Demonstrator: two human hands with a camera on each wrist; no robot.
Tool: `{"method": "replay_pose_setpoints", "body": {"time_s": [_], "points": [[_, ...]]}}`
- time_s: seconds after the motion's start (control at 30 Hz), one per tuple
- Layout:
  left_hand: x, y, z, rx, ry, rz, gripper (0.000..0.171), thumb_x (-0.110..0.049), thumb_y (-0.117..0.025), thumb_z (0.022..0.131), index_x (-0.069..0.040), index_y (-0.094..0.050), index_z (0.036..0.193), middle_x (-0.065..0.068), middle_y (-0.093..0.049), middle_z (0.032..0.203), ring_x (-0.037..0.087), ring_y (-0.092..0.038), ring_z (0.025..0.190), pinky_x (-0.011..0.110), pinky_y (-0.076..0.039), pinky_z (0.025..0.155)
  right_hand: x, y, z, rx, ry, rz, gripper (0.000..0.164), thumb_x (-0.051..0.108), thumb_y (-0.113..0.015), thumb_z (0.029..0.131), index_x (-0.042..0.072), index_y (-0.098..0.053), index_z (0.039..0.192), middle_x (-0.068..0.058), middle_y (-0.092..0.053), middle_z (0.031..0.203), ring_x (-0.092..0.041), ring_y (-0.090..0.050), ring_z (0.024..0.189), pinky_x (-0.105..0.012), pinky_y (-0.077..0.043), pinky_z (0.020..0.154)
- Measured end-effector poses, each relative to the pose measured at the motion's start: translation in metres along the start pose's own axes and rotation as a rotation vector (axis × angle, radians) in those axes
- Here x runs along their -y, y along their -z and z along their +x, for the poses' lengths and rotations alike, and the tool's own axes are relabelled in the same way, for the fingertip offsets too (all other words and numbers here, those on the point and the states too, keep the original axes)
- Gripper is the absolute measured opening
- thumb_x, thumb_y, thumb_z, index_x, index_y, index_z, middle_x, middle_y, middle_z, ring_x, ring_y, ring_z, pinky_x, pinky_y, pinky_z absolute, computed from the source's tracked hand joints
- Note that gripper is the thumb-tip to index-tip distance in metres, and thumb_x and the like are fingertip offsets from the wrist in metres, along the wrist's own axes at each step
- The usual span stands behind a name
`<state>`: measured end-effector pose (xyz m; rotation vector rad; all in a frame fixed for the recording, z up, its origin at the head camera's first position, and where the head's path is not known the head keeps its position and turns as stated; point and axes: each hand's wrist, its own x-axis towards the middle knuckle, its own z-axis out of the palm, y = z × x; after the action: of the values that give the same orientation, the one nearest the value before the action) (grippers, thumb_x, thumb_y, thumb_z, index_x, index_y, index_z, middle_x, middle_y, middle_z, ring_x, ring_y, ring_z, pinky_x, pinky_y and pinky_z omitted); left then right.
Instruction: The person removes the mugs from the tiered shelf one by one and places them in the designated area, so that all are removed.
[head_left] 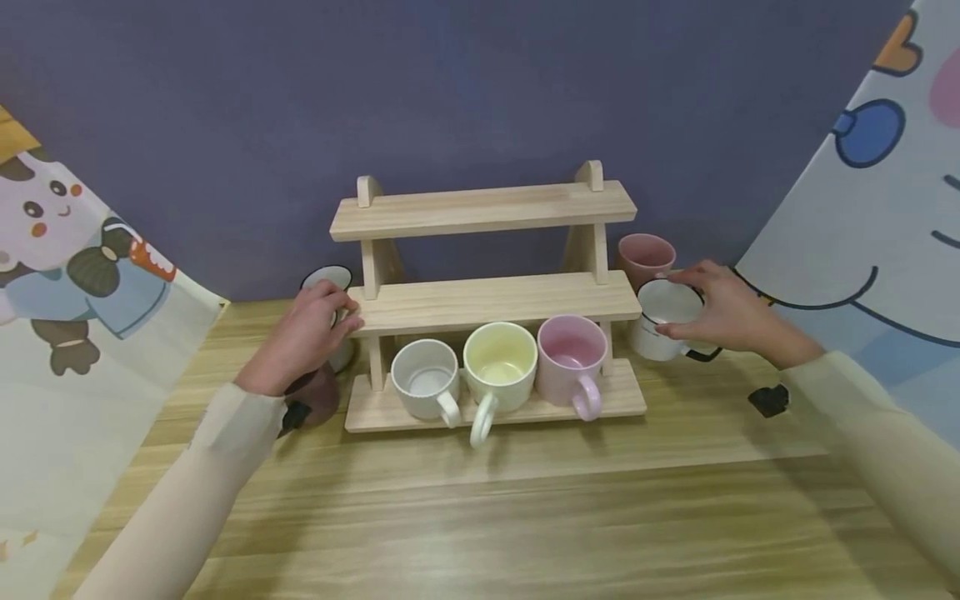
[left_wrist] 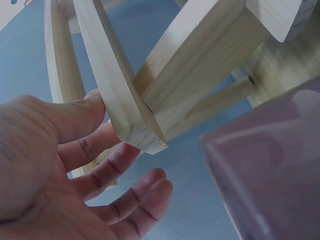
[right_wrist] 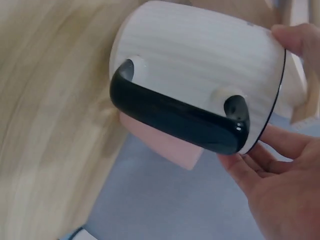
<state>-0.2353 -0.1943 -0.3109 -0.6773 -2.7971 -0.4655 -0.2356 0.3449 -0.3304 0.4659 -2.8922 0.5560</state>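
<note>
My left hand [head_left: 309,332] pinches the left end of the middle board of a three-tier wooden display rack [head_left: 487,302], thumb on one face and fingers curled beneath. On the right, my right hand [head_left: 723,312] grips the rim of a white enamel mug [right_wrist: 195,60] between thumb and fingers. This mug has a dark rim and a black handle [right_wrist: 170,112], and stands beside the rack's right end. On the bottom board sit a grey-white mug [head_left: 420,398], a pale yellow mug [head_left: 501,392] and a pink mug [head_left: 562,379], handles facing me.
Behind the held mug stands a pink cup [head_left: 647,250]. At the rack's left are another white dark-rimmed mug [head_left: 330,275] and a mauve mug [head_left: 322,396], partly hidden by my left arm. A blue-grey backdrop and cartoon-printed side panels border the wooden table [head_left: 480,517].
</note>
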Motion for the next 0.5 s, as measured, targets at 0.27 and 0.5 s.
{"method": "replay_pose_setpoints", "body": {"time_s": [0.27,0.5], "points": [[-0.001,0.001,0.001,0.001,0.008,0.007,0.02,-0.012,-0.064,0.091,0.006,-0.065,0.099,0.018,-0.051,0.101,0.036,-0.046,0.097,0.048,-0.036,0.09,0.0,-0.016,0.009,-0.026,-0.012,-0.043,0.086,0.049,-0.082,0.066,-0.008,-0.056,0.123,-0.024,-0.05,0.122,-0.039,-0.052,0.101,-0.053,-0.044,0.078],[0.0,-0.002,0.001,-0.007,0.005,0.003,0.019,-0.012,-0.065,0.091,0.006,-0.065,0.099,0.018,-0.051,0.101,0.036,-0.046,0.097,0.047,-0.037,0.089,-0.003,-0.026,0.015,-0.014,-0.049,0.008,0.087,0.045,-0.083,0.066,-0.011,-0.052,0.126,-0.029,-0.047,0.125,-0.045,-0.045,0.113,-0.059,-0.039,0.088]]}}
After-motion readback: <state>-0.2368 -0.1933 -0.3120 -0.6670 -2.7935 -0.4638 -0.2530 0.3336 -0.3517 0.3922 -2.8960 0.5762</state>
